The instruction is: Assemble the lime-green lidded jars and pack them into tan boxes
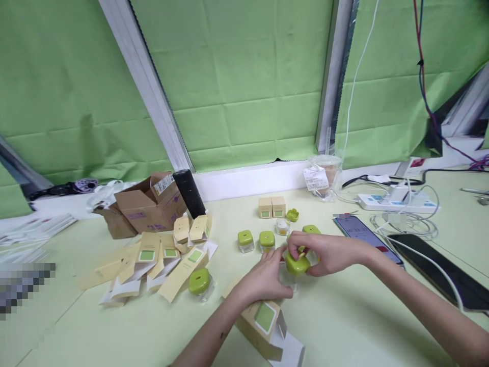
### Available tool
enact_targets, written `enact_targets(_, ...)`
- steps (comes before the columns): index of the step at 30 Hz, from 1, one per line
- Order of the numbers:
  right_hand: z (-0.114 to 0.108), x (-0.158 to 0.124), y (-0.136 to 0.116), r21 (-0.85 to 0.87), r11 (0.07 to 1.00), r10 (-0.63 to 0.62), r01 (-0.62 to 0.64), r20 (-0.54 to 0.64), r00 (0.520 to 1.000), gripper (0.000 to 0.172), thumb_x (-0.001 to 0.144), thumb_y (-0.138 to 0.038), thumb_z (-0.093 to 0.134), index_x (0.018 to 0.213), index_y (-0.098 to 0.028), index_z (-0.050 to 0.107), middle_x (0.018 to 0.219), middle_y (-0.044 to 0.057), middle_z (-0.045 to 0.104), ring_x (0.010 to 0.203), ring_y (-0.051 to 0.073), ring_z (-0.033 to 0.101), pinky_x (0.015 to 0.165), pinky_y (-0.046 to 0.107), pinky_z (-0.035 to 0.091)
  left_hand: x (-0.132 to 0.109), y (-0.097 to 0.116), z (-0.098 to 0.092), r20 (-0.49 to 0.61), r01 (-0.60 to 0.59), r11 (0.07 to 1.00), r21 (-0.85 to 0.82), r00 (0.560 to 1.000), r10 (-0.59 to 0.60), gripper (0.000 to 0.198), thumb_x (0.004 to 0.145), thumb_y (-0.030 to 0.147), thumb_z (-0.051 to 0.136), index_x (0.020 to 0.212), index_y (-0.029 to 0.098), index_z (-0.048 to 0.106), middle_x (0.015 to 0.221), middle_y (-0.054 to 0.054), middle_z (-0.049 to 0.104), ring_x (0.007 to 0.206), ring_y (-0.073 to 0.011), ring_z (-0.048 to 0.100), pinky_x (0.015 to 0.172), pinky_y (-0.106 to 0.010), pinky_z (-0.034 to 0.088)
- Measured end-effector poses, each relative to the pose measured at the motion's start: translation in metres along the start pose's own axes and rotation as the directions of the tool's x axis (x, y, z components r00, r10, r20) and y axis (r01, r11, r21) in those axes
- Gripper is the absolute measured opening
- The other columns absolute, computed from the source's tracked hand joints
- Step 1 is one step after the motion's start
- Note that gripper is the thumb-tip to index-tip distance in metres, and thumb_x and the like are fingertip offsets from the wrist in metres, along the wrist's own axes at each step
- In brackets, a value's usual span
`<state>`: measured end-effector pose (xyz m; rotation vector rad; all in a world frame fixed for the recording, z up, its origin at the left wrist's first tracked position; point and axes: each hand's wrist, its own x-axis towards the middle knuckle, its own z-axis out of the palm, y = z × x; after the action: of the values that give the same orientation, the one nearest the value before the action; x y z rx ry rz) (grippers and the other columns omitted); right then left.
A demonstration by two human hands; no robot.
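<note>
My right hand (328,252) pinches a green lid (297,263) from above, at the middle of the pale green table (344,326). My left hand (267,279) is closed round the clear jar (287,279) right under that lid. Beneath my left wrist lies an open tan carton with a green square (263,318). Behind the hands stand two green-lidded jars (245,240) (266,240), an open jar without lid (282,226), a loose green lid (292,215) and two small tan boxes (271,207). Another lidded jar (199,283) sits to the left.
Flattened tan cartons (153,265) and a brown shipping box (147,206) lie at the left, beside a black bottle (189,193). A bagged drink cup (324,176), a power strip with cables (397,201), a phone (362,234) and a dark tablet (439,270) occupy the right.
</note>
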<state>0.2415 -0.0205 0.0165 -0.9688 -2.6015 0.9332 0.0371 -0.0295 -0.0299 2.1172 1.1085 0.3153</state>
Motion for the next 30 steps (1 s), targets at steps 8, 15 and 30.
enact_targets(8, 0.010, 0.008, 0.005, -0.006, 1.000, -0.026, 0.026, 0.000, 1.000, 0.032, 0.063, -0.007, 0.060, 0.090, -0.021, 0.049, 0.093, 0.001, 0.053, 0.080, 0.016, 0.051, 0.070, 0.026, 0.043, -0.001, -0.001, -0.005, 0.029, 0.067, 0.992, -0.107, 0.998, -0.064, 0.074, 0.060, 0.024, 0.067, 0.126, 0.019, 0.034, 0.110, -0.009, 0.056, 0.094, -0.0242, 0.056, 0.078, -0.032, 0.044)
enact_targets(15, 0.015, 0.012, 0.002, 0.000, 0.998, -0.069, 0.069, -0.024, 0.997, 0.035, 0.065, -0.011, 0.064, 0.096, -0.021, 0.051, 0.097, 0.001, 0.057, 0.083, 0.016, 0.053, 0.072, 0.025, 0.042, 0.003, -0.013, -0.011, 0.029, 0.062, 0.996, -0.059, 0.998, -0.060, 0.067, 0.053, 0.029, 0.075, 0.113, 0.017, 0.049, 0.103, -0.008, 0.060, 0.093, -0.0260, 0.056, 0.077, -0.033, 0.043)
enact_targets(30, 0.027, 0.019, -0.007, -0.299, 0.953, 0.058, -0.046, 0.031, 0.998, 0.030, 0.069, -0.015, 0.065, 0.096, -0.022, 0.052, 0.098, 0.003, 0.054, 0.074, 0.017, 0.056, 0.055, 0.024, 0.034, 0.004, -0.015, -0.007, 0.037, 0.061, 0.998, 0.021, 0.997, -0.062, 0.040, 0.058, 0.026, 0.069, 0.094, 0.019, 0.054, 0.093, -0.004, 0.061, 0.080, -0.0212, 0.056, 0.064, -0.028, 0.040)
